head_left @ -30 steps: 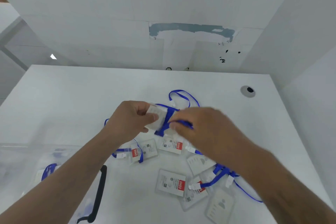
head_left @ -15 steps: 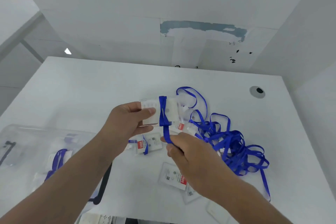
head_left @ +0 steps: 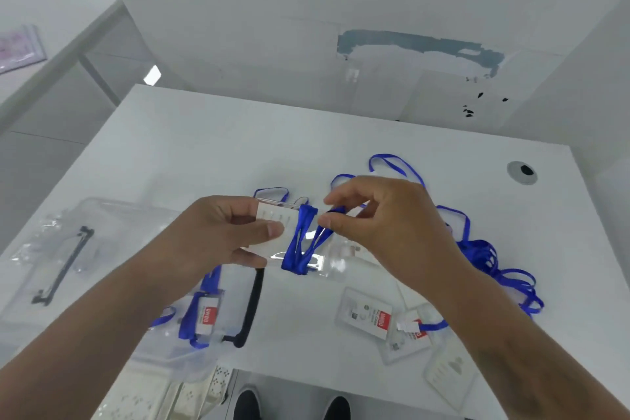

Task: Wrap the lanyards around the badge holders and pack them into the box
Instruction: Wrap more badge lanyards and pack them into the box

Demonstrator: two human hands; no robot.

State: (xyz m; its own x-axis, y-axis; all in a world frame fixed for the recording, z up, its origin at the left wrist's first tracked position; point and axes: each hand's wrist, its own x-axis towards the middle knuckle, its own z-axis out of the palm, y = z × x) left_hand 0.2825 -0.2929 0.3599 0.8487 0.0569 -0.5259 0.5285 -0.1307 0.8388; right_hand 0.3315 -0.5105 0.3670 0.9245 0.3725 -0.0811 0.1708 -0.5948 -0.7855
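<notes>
Head view: two hands, left (head_left: 218,235) gripping one badge holder (head_left: 272,225), right (head_left: 385,218) pinching its lanyard (head_left: 301,242).

- The left hand (head_left: 218,235) grips a clear badge holder (head_left: 272,232) above the white table (head_left: 204,153).
- The right hand (head_left: 385,222) pinches the blue lanyard (head_left: 300,242) wrapped around it.
- A clear box (head_left: 102,249) sits at left.

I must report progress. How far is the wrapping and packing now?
Done: one wrapped holder lies in the clear box. In hand: left hand holds a badge holder; right hand winds its blue lanyard. Left: several loose holders, tangled lanyards.
</notes>
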